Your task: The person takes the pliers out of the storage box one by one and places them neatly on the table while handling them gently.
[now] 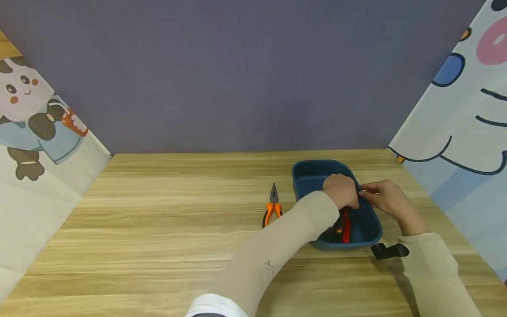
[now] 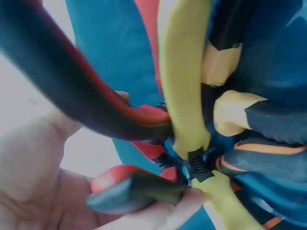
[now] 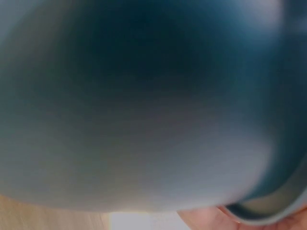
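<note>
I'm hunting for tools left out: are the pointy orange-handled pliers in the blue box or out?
Out. The head view shows the orange-handled pliers lying on the wooden table, left of the blue box.

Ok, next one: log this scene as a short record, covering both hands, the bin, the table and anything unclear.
Left hand: in the bin, fingers curled round a red-and-black handle; hand
Right hand: pinches the rim at the bin's right side; hand
Container: blue bin
Bin contents: several handled tools, including a yellow-handled tool
On table: orange-handled pliers, left of the bin, jaws pointing away from the person
Unclear: exact tool count
</note>
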Demonstrator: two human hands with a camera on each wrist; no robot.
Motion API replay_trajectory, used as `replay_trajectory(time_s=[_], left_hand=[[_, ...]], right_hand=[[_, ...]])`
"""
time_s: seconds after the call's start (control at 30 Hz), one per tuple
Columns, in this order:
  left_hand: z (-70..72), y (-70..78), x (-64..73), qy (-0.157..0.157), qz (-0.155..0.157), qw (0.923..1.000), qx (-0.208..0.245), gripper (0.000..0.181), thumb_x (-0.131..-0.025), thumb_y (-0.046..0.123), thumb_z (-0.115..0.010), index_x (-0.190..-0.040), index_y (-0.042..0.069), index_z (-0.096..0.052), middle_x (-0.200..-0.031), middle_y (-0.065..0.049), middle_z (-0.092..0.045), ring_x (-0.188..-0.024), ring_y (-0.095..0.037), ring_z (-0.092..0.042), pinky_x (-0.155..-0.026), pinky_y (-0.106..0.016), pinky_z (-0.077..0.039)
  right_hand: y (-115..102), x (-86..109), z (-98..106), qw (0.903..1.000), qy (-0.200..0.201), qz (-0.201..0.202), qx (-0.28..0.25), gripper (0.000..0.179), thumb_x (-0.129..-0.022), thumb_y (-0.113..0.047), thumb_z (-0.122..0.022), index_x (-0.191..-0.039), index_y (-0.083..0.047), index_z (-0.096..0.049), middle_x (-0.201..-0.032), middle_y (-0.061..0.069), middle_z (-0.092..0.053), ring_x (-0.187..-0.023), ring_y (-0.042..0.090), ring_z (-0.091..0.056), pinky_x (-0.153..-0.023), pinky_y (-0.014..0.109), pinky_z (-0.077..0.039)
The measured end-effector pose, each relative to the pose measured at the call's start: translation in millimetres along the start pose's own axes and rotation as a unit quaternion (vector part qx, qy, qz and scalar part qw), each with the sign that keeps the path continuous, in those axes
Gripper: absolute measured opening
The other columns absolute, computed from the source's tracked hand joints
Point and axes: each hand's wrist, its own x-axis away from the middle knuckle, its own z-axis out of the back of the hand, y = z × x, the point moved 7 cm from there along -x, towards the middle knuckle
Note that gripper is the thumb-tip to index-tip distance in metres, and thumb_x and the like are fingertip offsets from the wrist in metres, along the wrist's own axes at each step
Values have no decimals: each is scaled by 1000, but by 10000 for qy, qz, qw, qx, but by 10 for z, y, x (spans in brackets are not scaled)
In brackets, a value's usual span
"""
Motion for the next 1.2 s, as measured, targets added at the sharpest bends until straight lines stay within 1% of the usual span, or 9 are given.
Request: replay_trajectory(time_s=[0.13,0.4,0.63,0.73,0.9,0.97,1.03,1.1,1.2], left_hand=[[35,-8,12,-73,24,9999,88,31,-80,50,-68,-106,33,-67,-94,14,-60,-76,-6,-52,-59,-20,-45],[166,-40,105,-95,38,9999,117,34,-78,51,-69,-107,34,-66,-100,14,-59,-79,-6,-51,-57,-20,-45],[276,-77,180,96,-159,9997,181,25,-79,52,-68,-94,32,-67,-85,12,-57,-72,-7,-51,-52,-21,-41],[317,-96,211,150,-265,9994,150,25,-79,54,-66,-89,31,-65,-82,11,-55,-69,-7,-49,-51,-21,-39],[383,-116,250,262,-543,9980,183,28,-81,54,-65,-75,27,-60,-77,10,-51,-60,-7,-45,-47,-22,-35],[407,-115,265,307,-662,9972,186,28,-81,53,-65,-76,27,-57,-75,10,-50,-59,-7,-44,-46,-22,-33],[426,-111,281,349,-768,9963,162,26,-82,51,-65,-81,27,-56,-75,10,-49,-59,-7,-44,-46,-22,-33],[443,-115,301,353,-806,9960,172,26,-81,52,-65,-84,28,-56,-77,10,-50,-61,-7,-45,-46,-22,-33],[480,-155,347,394,-791,9958,255,27,-80,52,-67,-81,27,-57,-77,9,-50,-60,-7,-46,-46,-22,-34]], right_hand=[[5,-2,-2,10000,-9,-38,-4,40,-96,-15,-52,-121,16,-53,-115,41,-52,-77,32,-67,-64,37,-55],[-17,9,9,10000,32,-17,-45,38,-96,-13,-52,-121,16,-53,-115,41,-52,-78,29,-67,-63,34,-55],[-4,2,3,10000,-13,-45,-26,38,-97,-13,-51,-122,15,-53,-116,40,-53,-79,31,-67,-64,35,-55],[-4,-5,-1,10000,-10,-23,-29,38,-96,-13,-52,-121,15,-54,-113,38,-56,-79,31,-67,-64,35,-55],[-19,-15,3,10000,39,62,-38,36,-95,-12,-53,-120,15,-55,-106,34,-60,-77,30,-68,-63,35,-55],[-10,-16,5,10000,24,46,-28,37,-96,-13,-53,-120,15,-55,-107,35,-60,-76,30,-68,-63,36,-55],[1,-16,7,10000,5,30,-9,37,-96,-14,-52,-120,15,-55,-107,35,-59,-75,29,-68,-63,37,-55],[3,-16,5,10000,-7,18,0,37,-96,-14,-52,-120,15,-55,-107,35,-59,-75,29,-68,-63,37,-55],[-4,-12,0,10000,-14,26,0,37,-96,-14,-52,-120,15,-55,-107,35,-60,-73,27,-68,-63,37,-55]])
